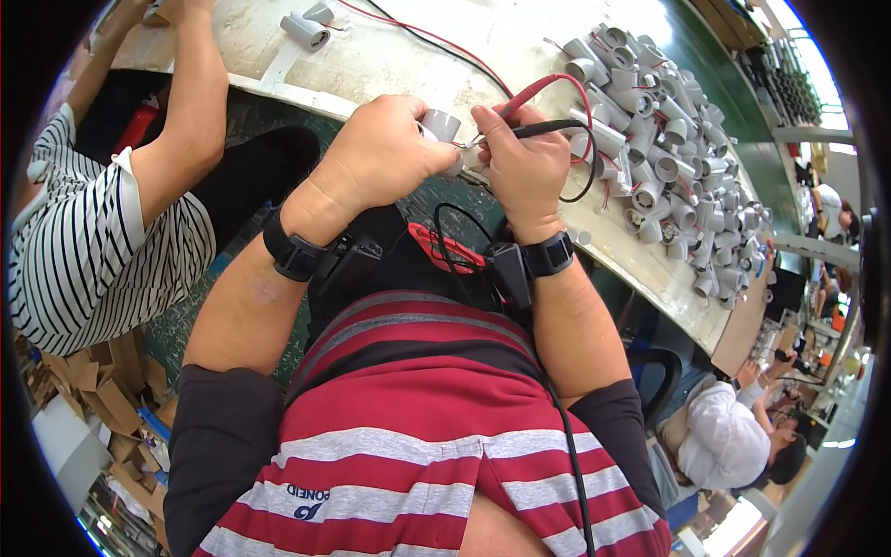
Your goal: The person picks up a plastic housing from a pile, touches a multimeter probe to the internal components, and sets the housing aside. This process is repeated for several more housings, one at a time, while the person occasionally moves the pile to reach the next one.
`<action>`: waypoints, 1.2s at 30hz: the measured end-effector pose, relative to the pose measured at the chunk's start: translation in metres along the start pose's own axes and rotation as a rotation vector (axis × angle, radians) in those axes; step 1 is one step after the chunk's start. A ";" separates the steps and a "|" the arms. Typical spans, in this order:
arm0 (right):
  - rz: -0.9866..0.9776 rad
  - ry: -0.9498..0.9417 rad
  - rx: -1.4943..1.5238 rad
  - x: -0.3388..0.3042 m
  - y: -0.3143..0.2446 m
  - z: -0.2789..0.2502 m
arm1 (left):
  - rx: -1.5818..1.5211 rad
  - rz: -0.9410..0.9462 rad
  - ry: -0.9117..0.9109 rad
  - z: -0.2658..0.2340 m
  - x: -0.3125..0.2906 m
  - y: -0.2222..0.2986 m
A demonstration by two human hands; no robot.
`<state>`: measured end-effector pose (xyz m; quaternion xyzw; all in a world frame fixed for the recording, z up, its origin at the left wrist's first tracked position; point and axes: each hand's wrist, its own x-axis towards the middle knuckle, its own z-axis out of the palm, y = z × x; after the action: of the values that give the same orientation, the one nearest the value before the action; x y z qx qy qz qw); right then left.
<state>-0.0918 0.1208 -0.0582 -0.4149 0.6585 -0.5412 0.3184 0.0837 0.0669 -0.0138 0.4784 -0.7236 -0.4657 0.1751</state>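
My left hand [382, 153] is closed around a grey plastic cylindrical housing [442, 124] just off the table's near edge. Opposite it, my right hand [527, 174] pinches a red test probe [536, 88] and a black test probe [548, 128] together. Their tips point left at thin wire ends beside the housing; whether they touch is too small to tell. The red and black leads loop above my right hand, and a cable pair runs off across the table toward the far side.
A large heap of similar grey housings [668, 167] with thin wires covers the right of the white table [408, 65]. Two more housings [305, 31] lie far left. A co-worker in a striped shirt [88, 237] sits close at my left; cardboard boxes [116, 399] stand behind.
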 end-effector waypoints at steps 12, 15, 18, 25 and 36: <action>-0.119 -0.032 -0.043 -0.003 0.012 0.000 | -0.122 -0.062 -0.012 0.003 -0.001 -0.011; -0.128 -0.044 -0.045 -0.005 0.008 0.001 | -0.176 -0.035 0.073 0.006 -0.003 -0.019; -0.120 -0.055 -0.048 -0.008 0.006 0.005 | -0.234 0.007 0.145 0.009 -0.007 -0.025; -0.228 -0.011 -0.080 -0.010 -0.011 0.010 | -0.345 0.142 0.352 0.020 -0.019 -0.028; -0.448 0.109 -0.088 -0.021 0.009 0.025 | -0.639 0.131 0.208 0.031 -0.020 -0.070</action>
<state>-0.0621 0.1293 -0.0729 -0.5342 0.5891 -0.5908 0.1360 0.1085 0.0927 -0.0843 0.3968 -0.5485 -0.6056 0.4184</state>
